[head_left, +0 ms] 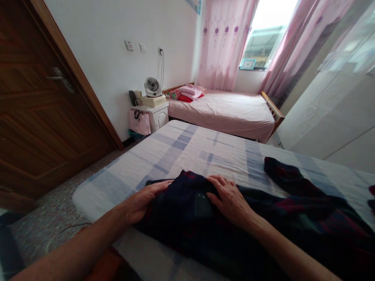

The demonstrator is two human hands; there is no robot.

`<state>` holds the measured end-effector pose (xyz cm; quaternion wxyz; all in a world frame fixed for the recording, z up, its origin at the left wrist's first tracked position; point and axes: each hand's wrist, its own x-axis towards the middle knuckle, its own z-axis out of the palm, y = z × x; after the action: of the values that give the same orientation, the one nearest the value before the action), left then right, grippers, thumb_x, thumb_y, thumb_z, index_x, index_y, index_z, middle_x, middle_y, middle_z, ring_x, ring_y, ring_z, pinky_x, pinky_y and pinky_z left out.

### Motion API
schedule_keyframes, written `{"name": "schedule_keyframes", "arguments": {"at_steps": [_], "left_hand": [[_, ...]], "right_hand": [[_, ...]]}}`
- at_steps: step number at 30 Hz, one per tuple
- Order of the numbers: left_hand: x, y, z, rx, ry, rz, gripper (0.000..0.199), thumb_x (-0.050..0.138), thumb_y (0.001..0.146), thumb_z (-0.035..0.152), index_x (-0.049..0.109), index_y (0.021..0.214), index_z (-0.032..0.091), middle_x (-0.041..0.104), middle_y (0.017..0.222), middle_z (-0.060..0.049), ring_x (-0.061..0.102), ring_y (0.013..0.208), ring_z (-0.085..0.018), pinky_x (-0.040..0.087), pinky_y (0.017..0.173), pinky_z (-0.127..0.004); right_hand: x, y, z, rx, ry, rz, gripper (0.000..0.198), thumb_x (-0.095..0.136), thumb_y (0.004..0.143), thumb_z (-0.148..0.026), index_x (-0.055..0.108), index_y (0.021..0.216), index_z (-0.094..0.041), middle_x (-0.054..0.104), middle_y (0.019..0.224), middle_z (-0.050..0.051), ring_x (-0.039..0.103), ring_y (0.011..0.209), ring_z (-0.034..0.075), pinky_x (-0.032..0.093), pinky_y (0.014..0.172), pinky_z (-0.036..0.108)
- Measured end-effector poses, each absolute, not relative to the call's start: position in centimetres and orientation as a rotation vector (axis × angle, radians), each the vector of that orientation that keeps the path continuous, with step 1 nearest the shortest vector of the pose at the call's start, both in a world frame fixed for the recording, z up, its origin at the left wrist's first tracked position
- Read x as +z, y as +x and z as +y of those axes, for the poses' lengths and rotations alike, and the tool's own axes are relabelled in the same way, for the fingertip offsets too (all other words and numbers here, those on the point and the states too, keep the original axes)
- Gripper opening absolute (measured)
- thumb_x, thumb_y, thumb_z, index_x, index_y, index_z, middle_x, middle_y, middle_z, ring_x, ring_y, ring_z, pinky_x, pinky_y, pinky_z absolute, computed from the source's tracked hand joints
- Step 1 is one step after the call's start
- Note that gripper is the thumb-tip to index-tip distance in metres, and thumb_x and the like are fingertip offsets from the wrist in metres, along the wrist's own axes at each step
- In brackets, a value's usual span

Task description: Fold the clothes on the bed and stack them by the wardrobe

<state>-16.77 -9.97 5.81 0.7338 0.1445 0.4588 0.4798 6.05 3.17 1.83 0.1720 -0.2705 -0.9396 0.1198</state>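
A dark navy plaid garment (pixel 181 226) with red and green checks lies over the near part of the bed. Its left part is bunched up into a raised fold, and one sleeve (pixel 288 177) stretches away at the right. My left hand (pixel 150 197) grips the garment's left edge, its fingertips partly lost against the dark cloth. Resting on top of the raised fold is my right hand (pixel 230 195), fingers stretched over the fabric and thumb apart. Much of the cloth under my right forearm is too dark to make out.
The bed (pixel 170 152) has a blue-and-white checked sheet. Beyond it stand a second bed (pixel 228 109) with a pink sheet and a white nightstand (pixel 159 117) bearing a fan (pixel 152 86). A wooden door (pixel 49 97) is at left, a white wardrobe (pixel 331 101) at right.
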Motion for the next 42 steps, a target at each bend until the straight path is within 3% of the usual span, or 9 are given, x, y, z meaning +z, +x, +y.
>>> {"name": "schedule_keyframes", "arguments": {"at_steps": [5, 12, 15, 19, 21, 23, 28, 36, 42], "left_hand": [[6.3, -15.4, -9.8, 1.196, 0.48, 1.022, 0.068, 0.067, 0.072, 0.018, 0.04, 0.133, 0.032, 0.064, 0.111, -0.003, 0.064, 0.096, -0.017, 0.052, 0.083, -0.029], [6.6, -17.6, -8.8, 1.494, 0.667, 1.488, 0.051, 0.068, 0.069, 0.026, 0.056, 0.118, 0.022, 0.065, 0.1, -0.004, 0.063, 0.074, -0.012, 0.052, 0.07, -0.024], [6.0, -19.6, -9.3, 1.475, 1.004, 2.086, 0.046, 0.061, 0.073, 0.037, 0.058, 0.114, 0.016, 0.061, 0.109, -0.009, 0.061, 0.091, -0.019, 0.051, 0.081, -0.032], [5.5, -20.3, -12.0, 0.91, 2.15, 2.201, 0.055, 0.059, 0.076, 0.05, 0.052, 0.124, 0.025, 0.045, 0.135, -0.008, 0.041, 0.125, -0.026, 0.036, 0.104, -0.043], [5.4, -20.2, -13.4, 0.491, 2.532, 1.969, 0.063, 0.063, 0.073, 0.051, 0.047, 0.13, 0.03, 0.039, 0.142, -0.006, 0.033, 0.132, -0.029, 0.028, 0.108, -0.048], [5.2, -20.1, -14.1, 0.299, 2.63, 1.925, 0.053, 0.061, 0.077, 0.043, 0.049, 0.127, 0.031, 0.04, 0.142, -0.005, 0.032, 0.133, -0.028, 0.026, 0.109, -0.051], [5.3, -20.0, -13.6, 0.45, 2.375, 1.977, 0.022, 0.05, 0.085, 0.028, 0.063, 0.103, 0.025, 0.057, 0.126, -0.003, 0.047, 0.122, -0.02, 0.036, 0.105, -0.039], [8.8, -18.3, -14.5, 0.832, 1.983, 2.039, 0.028, 0.041, 0.089, 0.036, 0.058, 0.105, 0.021, 0.067, 0.098, 0.0, 0.062, 0.09, -0.013, 0.046, 0.082, -0.02], [12.1, -19.3, -11.1, 1.044, 1.826, 2.266, 0.034, 0.045, 0.083, 0.048, 0.06, 0.096, 0.02, 0.066, 0.086, 0.001, 0.06, 0.076, -0.013, 0.046, 0.069, -0.02]], "right_hand": [[1.4, 6.2, 2.7, 0.328, -0.753, -2.647, 0.036, 0.044, 0.089, -0.032, 0.047, 0.124, -0.023, 0.048, 0.126, 0.005, 0.043, 0.118, 0.02, 0.035, 0.1, 0.039], [1.5, 6.2, 2.8, 0.381, -0.74, -2.621, 0.035, 0.045, 0.089, -0.03, 0.047, 0.123, -0.023, 0.048, 0.126, 0.005, 0.043, 0.118, 0.018, 0.036, 0.1, 0.038], [2.4, 6.6, 3.0, 0.388, -0.747, -2.6, 0.035, 0.044, 0.09, -0.031, 0.048, 0.123, -0.023, 0.047, 0.128, 0.006, 0.042, 0.119, 0.019, 0.036, 0.101, 0.038], [4.8, 8.8, 3.7, 0.377, -0.741, -2.659, 0.044, 0.049, 0.087, -0.042, 0.046, 0.127, -0.025, 0.044, 0.133, 0.004, 0.037, 0.126, 0.02, 0.033, 0.105, 0.04], [5.8, 10.3, 4.1, 0.409, -0.717, -2.763, 0.053, 0.055, 0.082, -0.047, 0.044, 0.13, -0.027, 0.041, 0.135, 0.003, 0.035, 0.128, 0.021, 0.032, 0.106, 0.041], [6.3, 11.6, 4.5, 0.44, -0.751, -2.843, 0.057, 0.059, 0.078, -0.046, 0.044, 0.131, -0.028, 0.04, 0.137, 0.002, 0.035, 0.128, 0.022, 0.032, 0.106, 0.041], [5.1, 12.1, 5.2, 0.417, -0.846, -2.871, 0.046, 0.055, 0.082, -0.034, 0.048, 0.127, -0.026, 0.044, 0.133, 0.003, 0.039, 0.125, 0.02, 0.032, 0.105, 0.041], [4.7, 11.7, 4.2, 0.349, -0.652, -2.866, 0.032, 0.048, 0.085, -0.026, 0.057, 0.115, -0.021, 0.054, 0.122, 0.005, 0.045, 0.119, 0.021, 0.033, 0.102, 0.042], [8.1, 11.7, 6.4, 0.561, -0.812, -2.698, 0.034, 0.033, 0.093, -0.04, 0.058, 0.089, -0.018, 0.063, 0.088, 0.004, 0.057, 0.08, 0.014, 0.044, 0.075, 0.028]]}}
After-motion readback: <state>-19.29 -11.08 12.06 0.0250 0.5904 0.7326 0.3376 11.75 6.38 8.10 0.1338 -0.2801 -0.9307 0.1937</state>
